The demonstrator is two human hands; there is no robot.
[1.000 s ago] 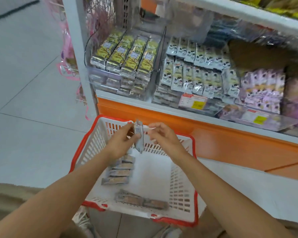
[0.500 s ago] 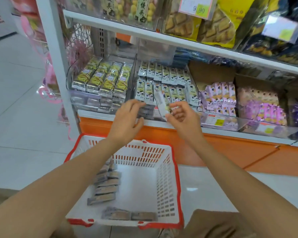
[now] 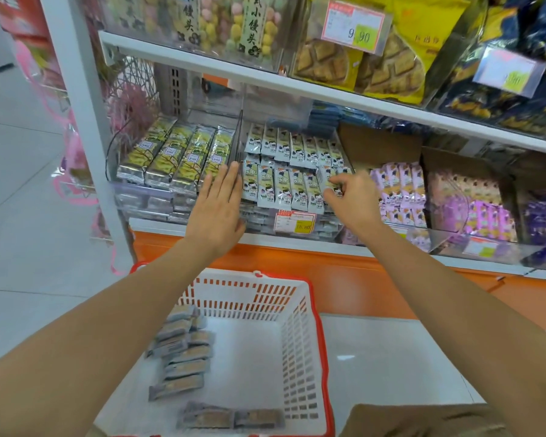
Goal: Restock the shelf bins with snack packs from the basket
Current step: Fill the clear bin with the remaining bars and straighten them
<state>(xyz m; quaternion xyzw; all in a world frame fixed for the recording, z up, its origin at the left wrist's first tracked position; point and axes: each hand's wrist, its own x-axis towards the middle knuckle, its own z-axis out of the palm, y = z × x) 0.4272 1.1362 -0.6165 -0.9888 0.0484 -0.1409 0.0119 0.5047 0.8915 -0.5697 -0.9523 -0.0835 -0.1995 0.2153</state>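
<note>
White plastic with a red rim, the basket (image 3: pixel 243 299) is sitting low in the view, directly below the shelf front; loose snack packs (image 3: pixel 183 367) in grey wrappers are lying stacked along its left side, with two more lying end to end at its near edge. The left hand (image 3: pixel 216 206) is reaching up to the lower shelf with fingers straight and together, grasping nothing; its fingertips are lying at the divider between the left bin (image 3: pixel 142 197), which is holding yellow-green packs, and the middle bin (image 3: pixel 259 220); whether they are touching the divider cannot be told. The right hand (image 3: pixel 353 200) is reaching to the right end of the middle bin; its thumb and curled fingers are pinching one snack pack (image 3: pixel 327 178), a silver wrapper with a cartoon figure, which is sitting tilted at the end of the front row of matching packs; the pack is slightly blurred. The middle bin is holding two rows of these packs, the front row lying lower than the rear row; a price tag (image 3: pixel 293 221) is hanging on its clear front wall. Purple packs (image 3: pixel 397 190) are filling the bin just to the right; the upper shelf (image 3: pixel 265 80) is running above, carrying bagged biscuits and sweets behind clear fronts.
</note>
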